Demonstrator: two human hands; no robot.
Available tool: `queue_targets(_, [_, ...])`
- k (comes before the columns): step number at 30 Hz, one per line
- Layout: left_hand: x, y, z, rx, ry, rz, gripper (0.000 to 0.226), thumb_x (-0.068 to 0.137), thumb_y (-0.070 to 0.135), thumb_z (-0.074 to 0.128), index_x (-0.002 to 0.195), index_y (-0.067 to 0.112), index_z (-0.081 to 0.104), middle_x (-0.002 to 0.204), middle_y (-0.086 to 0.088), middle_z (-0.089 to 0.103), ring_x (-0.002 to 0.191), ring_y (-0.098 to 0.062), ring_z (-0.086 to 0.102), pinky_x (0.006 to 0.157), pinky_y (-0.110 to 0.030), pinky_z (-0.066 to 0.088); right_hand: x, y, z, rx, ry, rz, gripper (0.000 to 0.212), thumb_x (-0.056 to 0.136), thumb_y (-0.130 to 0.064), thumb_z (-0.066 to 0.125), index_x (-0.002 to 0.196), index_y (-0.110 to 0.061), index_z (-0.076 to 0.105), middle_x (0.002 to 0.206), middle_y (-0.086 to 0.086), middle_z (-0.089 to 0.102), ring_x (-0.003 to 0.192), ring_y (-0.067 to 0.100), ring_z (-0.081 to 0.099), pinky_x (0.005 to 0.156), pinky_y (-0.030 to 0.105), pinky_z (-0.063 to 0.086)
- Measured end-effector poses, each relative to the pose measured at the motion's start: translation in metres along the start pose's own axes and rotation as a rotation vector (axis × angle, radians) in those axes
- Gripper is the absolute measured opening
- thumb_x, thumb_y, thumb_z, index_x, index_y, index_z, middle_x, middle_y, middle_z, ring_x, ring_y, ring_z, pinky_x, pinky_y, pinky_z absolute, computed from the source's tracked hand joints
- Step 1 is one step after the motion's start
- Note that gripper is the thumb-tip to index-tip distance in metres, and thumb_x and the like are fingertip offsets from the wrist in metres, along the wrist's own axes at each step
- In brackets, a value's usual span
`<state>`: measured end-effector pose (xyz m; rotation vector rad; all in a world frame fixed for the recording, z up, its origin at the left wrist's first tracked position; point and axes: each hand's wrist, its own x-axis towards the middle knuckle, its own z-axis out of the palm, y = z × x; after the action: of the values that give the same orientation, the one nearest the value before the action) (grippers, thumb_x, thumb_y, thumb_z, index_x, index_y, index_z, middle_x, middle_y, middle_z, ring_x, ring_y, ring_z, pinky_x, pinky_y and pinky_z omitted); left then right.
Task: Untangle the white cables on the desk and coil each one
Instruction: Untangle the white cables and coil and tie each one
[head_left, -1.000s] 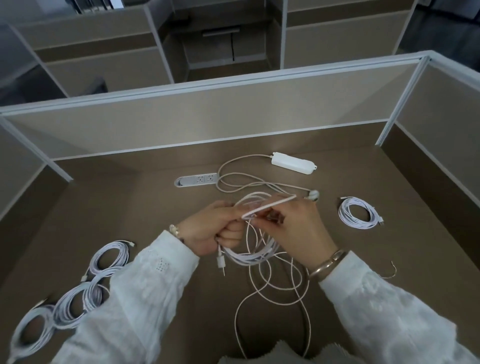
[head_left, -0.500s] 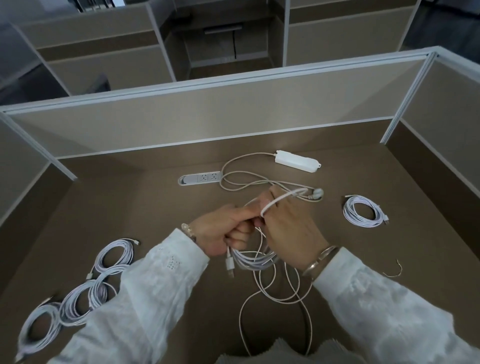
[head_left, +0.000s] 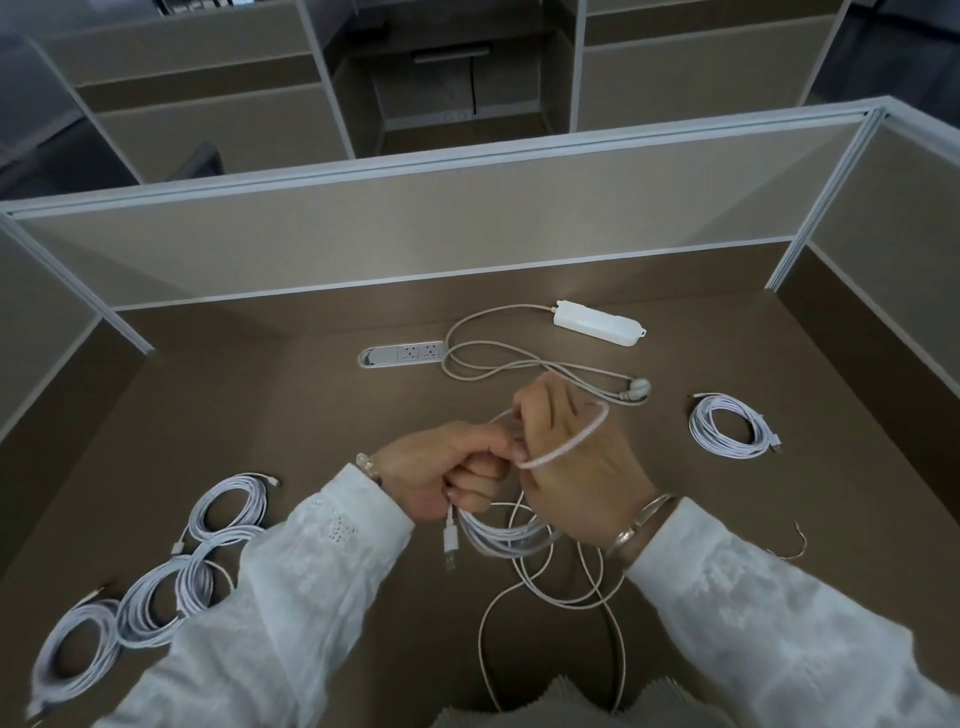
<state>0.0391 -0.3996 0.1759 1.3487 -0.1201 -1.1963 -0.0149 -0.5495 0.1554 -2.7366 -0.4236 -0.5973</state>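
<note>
There is one view only, from a wide-angle camera worn on the person's head, looking forward and steeply down onto the desk (head_left: 779, 519). It sits close above the two hands, which meet near the middle of the picture, the sleeves running in from the bottom corners. The facing partition (head_left: 415, 249) crosses the upper half (its straight top rail bows a little, as wide lenses do), and other cubicles show beyond it along the top edge. Side partitions close the view left and right.
</note>
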Motion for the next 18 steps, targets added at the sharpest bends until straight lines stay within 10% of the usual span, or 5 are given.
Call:
queue_targets(10, [-0.006, 0.002, -0.022, -0.11, 0.121, 0.044, 0.033, 0.048, 0.015, 0.061, 0.052, 0.023, 0.029, 0.048, 0.01, 0.011, 0.04, -0.008, 0.004, 0.035, -0.014, 0.011, -0.02, 0.017, 0.007, 0.443, -0.146, 0.028, 0.037, 0.089, -0.02, 0.054, 0.123, -0.031, 0.048, 0.109, -0.006, 0.058, 0.085, 0.006, 0.058, 0.074, 0.021, 0.046])
queue_targets(18, [-0.026, 0.016, -0.051, -0.212, 0.108, 0.176, 0.037, 0.043, 0.012, 0.07, 0.049, 0.023, 0.035, 0.051, 0.009, 0.011, 0.04, -0.007, 0.006, 0.037, -0.017, 0.004, -0.029, 0.044, 0.0, 0.64, -0.052, 0.374, 0.005, 0.083, -0.024, 0.071, 0.084, -0.029, 0.072, 0.076, -0.013, 0.07, 0.069, 0.005, 0.064, 0.07, 0.027, 0.051])
